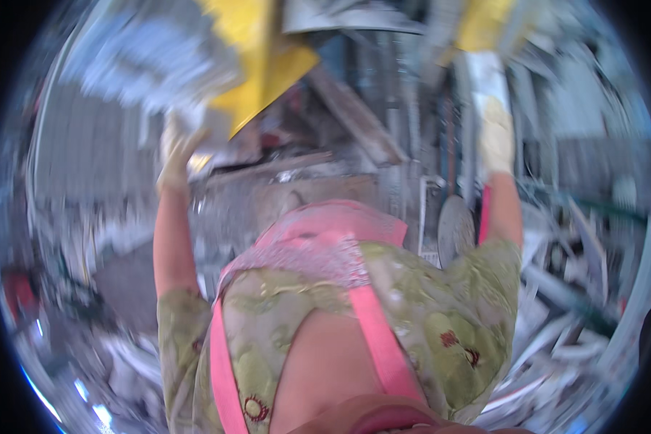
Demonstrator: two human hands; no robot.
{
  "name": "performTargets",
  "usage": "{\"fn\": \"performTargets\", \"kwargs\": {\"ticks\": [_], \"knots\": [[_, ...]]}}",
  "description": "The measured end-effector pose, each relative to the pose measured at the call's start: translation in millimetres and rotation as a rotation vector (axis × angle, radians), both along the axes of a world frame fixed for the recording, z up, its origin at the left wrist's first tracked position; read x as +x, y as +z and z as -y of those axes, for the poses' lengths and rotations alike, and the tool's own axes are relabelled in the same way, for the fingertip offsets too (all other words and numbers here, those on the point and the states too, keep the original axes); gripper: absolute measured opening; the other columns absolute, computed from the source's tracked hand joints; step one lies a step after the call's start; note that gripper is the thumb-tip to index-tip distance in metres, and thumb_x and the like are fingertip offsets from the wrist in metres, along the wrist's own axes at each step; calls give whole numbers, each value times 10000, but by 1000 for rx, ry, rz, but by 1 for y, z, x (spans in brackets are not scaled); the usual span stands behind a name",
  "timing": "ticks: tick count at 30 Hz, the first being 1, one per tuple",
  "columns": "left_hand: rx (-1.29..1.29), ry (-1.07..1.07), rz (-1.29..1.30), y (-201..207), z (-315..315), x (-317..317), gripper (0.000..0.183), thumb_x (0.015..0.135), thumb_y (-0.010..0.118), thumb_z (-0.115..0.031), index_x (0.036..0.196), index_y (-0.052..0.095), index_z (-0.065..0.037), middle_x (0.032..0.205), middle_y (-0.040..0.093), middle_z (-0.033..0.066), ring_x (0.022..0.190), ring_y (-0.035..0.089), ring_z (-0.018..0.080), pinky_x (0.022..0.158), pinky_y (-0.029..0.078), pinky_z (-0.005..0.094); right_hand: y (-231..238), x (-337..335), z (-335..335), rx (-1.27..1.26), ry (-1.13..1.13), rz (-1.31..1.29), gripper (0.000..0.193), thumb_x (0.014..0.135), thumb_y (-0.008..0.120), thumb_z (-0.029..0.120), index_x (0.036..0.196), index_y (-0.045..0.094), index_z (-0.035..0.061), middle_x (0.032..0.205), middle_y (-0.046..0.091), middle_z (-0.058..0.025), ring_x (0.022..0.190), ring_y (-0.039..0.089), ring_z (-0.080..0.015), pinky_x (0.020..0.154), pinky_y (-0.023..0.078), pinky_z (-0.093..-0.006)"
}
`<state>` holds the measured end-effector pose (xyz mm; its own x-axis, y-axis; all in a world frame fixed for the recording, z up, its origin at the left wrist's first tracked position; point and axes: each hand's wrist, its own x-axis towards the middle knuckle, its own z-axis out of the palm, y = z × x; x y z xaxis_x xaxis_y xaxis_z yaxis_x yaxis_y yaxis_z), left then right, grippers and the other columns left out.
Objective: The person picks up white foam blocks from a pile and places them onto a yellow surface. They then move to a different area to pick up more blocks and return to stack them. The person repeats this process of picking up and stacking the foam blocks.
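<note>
My left hand (176, 153), in a pale glove, is raised at the left with its thumb apart from the fingers. Its fingers close on the lower edge of something whitish and blurred, below a pale blue-white crumpled bundle (152, 69). A yellow sheet with an angular edge (271, 79) stands just right of that bundle. My right hand (496, 137), also gloved, reaches forward at the right. It appears closed on a white strip (486, 72), whose far end meets a blurred yellow piece (484, 22). Motion smears the fingers of both hands.
Wooden boards (358, 119) lie aslant ahead among mixed scrap. A grey ribbed surface (98, 145) is at the left. A round grey disc (456, 228) stands near my right forearm. Loose pale strips and scraps (557, 318) are heaped at the lower right.
</note>
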<state>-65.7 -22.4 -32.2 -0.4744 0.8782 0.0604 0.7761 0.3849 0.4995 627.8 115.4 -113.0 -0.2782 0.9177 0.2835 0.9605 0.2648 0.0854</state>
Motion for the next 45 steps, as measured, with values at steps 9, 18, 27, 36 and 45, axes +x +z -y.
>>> {"fn": "performTargets", "kwargs": {"ticks": [9,18,27,36,45], "knots": [[-237,-183,-94,16,-13,-3,1130,640,838,-674,1340,470,133,1217,656,332,1148,661,425,943,544,451,104,-92,18,-304,-333,-801,464,1020,603,335,1352,599,11,1068,747,-139,946,709,-320,845,537,-438],[-129,-427,-121,6,-7,-27,1255,712,690,-850,1344,414,198,1109,692,329,1063,691,437,867,574,436,54,-416,121,-606,-123,-1988,340,988,690,285,1122,683,-27,1025,690,-40,918,619,-121,841,487,-305],[-117,-356,-88,1,0,-17,1291,729,734,-782,1400,314,237,1157,673,351,1100,667,470,887,550,451,42,-554,155,-355,-58,-1483,443,957,690,258,1300,598,-6,1046,686,-127,957,631,-207,881,506,-346],[32,-292,-23,9,12,-8,1339,642,808,-767,1438,329,197,1273,611,372,1117,662,460,905,557,450,49,-529,146,-614,559,-1624,732,1027,591,380,1570,318,-28,1507,476,-205,1433,445,-289,1152,401,-377],[-73,53,-222,25,25,51,1439,498,900,-697,1516,295,121,1421,493,345,1306,521,493,1062,463,511,49,-482,109,-1291,176,-1658,569,1114,467,307,1588,319,28,1650,325,-97,1517,335,-270,1206,338,-446]]}}
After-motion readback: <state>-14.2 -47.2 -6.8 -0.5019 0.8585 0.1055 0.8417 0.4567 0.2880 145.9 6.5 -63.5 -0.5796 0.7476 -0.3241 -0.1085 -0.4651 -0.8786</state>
